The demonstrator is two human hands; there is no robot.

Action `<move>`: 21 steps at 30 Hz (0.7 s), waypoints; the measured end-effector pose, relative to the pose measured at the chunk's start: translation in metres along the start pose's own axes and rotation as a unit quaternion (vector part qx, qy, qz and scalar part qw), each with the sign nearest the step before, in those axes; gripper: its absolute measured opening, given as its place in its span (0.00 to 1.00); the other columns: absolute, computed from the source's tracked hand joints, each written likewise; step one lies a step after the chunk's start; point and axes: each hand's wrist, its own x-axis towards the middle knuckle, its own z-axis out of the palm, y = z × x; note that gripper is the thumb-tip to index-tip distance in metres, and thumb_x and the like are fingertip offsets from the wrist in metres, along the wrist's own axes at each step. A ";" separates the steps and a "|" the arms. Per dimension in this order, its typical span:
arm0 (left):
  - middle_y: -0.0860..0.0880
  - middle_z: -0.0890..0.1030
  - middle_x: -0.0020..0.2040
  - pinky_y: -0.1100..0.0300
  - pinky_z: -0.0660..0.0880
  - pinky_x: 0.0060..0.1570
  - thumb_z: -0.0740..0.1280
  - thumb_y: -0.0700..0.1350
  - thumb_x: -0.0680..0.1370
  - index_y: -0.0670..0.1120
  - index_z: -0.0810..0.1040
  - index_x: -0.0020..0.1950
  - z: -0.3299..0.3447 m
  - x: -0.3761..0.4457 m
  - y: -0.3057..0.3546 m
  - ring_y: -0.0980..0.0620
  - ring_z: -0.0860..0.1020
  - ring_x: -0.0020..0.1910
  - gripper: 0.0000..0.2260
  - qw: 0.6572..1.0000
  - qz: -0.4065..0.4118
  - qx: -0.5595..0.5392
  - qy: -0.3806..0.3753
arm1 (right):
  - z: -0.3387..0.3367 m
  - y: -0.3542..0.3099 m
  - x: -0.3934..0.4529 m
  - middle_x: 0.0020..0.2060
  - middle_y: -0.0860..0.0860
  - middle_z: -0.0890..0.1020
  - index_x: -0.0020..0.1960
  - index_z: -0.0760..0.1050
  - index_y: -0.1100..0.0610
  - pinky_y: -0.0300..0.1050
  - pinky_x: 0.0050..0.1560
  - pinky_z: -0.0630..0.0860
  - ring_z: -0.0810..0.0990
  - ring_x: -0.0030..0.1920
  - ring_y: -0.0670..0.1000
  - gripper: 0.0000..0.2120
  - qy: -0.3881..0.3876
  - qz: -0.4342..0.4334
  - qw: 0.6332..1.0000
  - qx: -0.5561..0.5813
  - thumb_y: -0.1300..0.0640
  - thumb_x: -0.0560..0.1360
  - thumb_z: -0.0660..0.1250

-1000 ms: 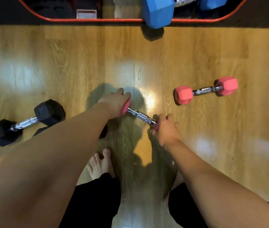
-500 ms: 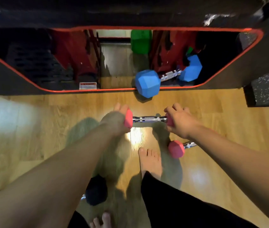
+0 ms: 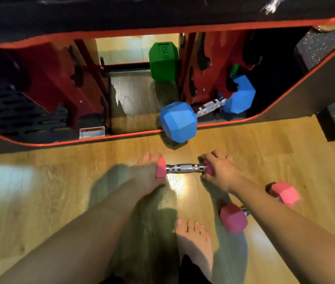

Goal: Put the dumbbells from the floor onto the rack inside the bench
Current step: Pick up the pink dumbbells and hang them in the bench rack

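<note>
The pink dumbbell with a shiny metal bar point(image 3: 185, 168) sits in the middle of the frame, held level between both hands. The left hand point(image 3: 148, 175) is curled around its left pink end. The right hand point(image 3: 221, 173) is wrapped around its right end. Another pink dumbbell point(image 3: 234, 219) lies on the wooden floor point(image 3: 39, 201), lower right.
</note>
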 end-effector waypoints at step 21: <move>0.56 0.67 0.68 0.49 0.74 0.60 0.67 0.58 0.75 0.55 0.61 0.73 0.014 -0.026 0.030 0.55 0.69 0.64 0.30 0.897 -0.065 -0.324 0.294 | 0.043 -0.021 -0.048 0.67 0.57 0.65 0.75 0.58 0.53 0.58 0.64 0.68 0.67 0.66 0.59 0.40 0.323 0.189 0.891 0.257 0.49 0.70 0.75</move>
